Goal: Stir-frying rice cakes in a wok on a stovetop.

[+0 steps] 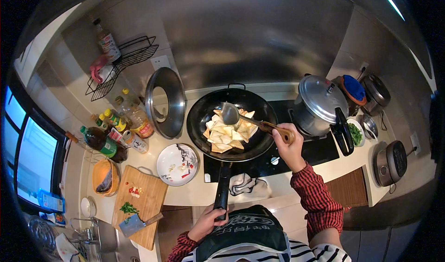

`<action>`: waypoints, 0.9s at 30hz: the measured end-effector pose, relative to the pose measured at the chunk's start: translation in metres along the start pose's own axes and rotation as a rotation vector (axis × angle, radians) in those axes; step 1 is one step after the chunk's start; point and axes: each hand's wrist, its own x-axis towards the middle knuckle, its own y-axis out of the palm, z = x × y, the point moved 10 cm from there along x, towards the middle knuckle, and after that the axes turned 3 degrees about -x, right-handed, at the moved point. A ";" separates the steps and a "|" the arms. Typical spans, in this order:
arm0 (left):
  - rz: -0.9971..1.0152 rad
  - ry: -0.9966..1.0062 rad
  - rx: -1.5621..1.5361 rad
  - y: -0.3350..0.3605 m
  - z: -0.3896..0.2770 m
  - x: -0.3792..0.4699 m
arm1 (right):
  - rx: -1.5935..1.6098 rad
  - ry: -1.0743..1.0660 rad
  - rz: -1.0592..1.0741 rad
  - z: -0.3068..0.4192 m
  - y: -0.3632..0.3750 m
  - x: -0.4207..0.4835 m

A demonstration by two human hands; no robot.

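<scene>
A black wok (198, 123) sits on the glass cooktop (314, 157), holding a heap of pale, golden-edged triangular pieces, likely fried tofu (222, 137). My right hand (289, 145) grips the wooden handle of a metal wok spatula (230, 114), whose blade rests over the pieces near the middle of the wok. At the front, my left hand (208, 221) is closed around the end of the wok's long black handle (222, 189). A folded cloth (248, 186) lies right of that handle at the counter edge.
Left stand a patterned plate (177, 170), a cutting board (153, 192) with chopped greens and a cleaver (132, 224), several bottles (111, 147) and a leaning metal lid (177, 105). Rightward are a pressure cooker (318, 105), a bowl of chopped greens (355, 133) and a grey appliance (389, 164).
</scene>
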 end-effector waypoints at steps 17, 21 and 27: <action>-0.001 0.009 0.000 -0.002 0.001 0.000 | -0.221 -0.555 0.203 0.056 0.014 0.008; 0.068 -0.032 -0.001 -0.004 0.006 0.001 | -0.238 -0.510 0.241 0.050 0.017 0.007; 0.078 -0.021 -0.015 -0.004 0.008 0.003 | -0.176 -0.473 0.294 0.039 0.020 0.008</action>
